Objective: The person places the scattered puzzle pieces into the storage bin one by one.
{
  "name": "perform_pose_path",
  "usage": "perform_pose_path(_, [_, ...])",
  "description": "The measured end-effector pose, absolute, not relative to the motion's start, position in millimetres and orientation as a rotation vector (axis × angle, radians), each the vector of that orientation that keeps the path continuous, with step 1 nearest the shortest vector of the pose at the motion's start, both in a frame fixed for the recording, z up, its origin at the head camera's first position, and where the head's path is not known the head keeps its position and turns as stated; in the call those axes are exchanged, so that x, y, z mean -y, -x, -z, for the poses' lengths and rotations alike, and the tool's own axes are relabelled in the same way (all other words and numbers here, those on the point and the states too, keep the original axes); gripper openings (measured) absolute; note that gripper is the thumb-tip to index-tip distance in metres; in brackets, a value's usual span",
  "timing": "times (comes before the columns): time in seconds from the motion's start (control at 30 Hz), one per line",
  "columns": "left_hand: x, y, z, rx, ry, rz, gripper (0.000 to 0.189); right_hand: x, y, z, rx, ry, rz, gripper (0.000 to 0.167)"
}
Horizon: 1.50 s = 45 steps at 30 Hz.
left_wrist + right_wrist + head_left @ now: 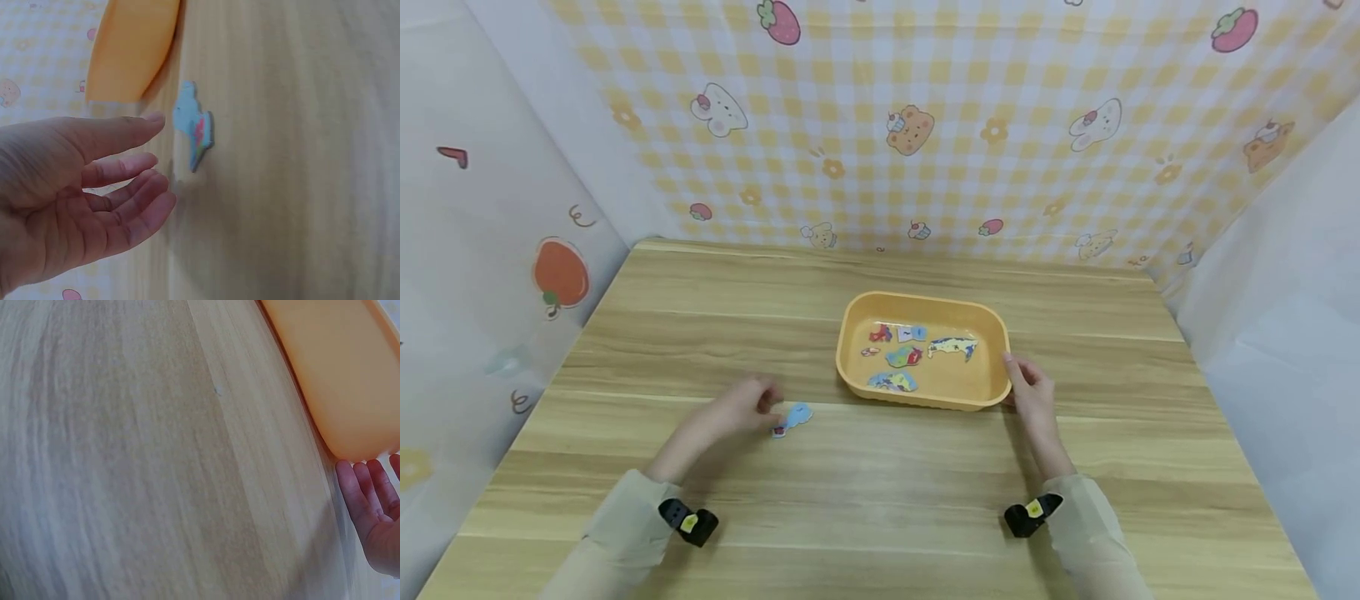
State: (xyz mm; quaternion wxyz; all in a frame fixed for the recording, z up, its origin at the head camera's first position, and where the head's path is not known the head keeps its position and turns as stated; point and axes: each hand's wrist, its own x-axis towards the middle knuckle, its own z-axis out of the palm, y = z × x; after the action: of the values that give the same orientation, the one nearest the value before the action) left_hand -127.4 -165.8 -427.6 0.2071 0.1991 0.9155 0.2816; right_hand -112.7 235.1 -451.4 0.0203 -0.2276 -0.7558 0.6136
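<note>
A small light-blue cutout piece (799, 414) with a red patch lies flat on the wooden table, left of the yellow tray (925, 302). Beside it is my left hand (747, 406), loosely curved with thumb and fingers apart. In the left wrist view, the thumb tip is close to the blue piece (187, 115), and nothing sits between the fingers. My right hand (1033, 392) holds the tray's near right corner, thumb at the rim and fingers against the outer wall. The right wrist view shows those fingertips (350, 481) touching the tray's end (350, 425).
Inside the tray lie several colourful cutouts, among them a yellow-and-blue piece (953, 347), a green-and-red piece (902, 357) and a red piece (881, 333). A checked cloth (955, 183) hangs behind the table, with white sheets (490, 167) at the sides.
</note>
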Motion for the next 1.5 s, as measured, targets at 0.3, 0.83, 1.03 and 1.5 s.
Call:
perform_pose_path(0.3, [159, 117, 440, -2.558, -0.498, -0.726, 0.021, -240, 115, 459, 2.330, 0.698, -1.923, 0.052])
perform_pose_path(0.83, [159, 117, 434, -2.511, -0.506, -0.788, 0.022, -237, 115, 461, 2.282, 0.688, -1.965, 0.049])
perform_pose_path(1.03, [166, 120, 430, -2.447, -0.585, -0.825, 0.016, -238, 115, 459, 2.316, 0.709, -1.928, 0.051])
perform_pose_path(1.5, [167, 135, 428, -2.368, -0.758, -0.924, 0.006, -239, 115, 462, 2.324, 0.713, -1.902, 0.053])
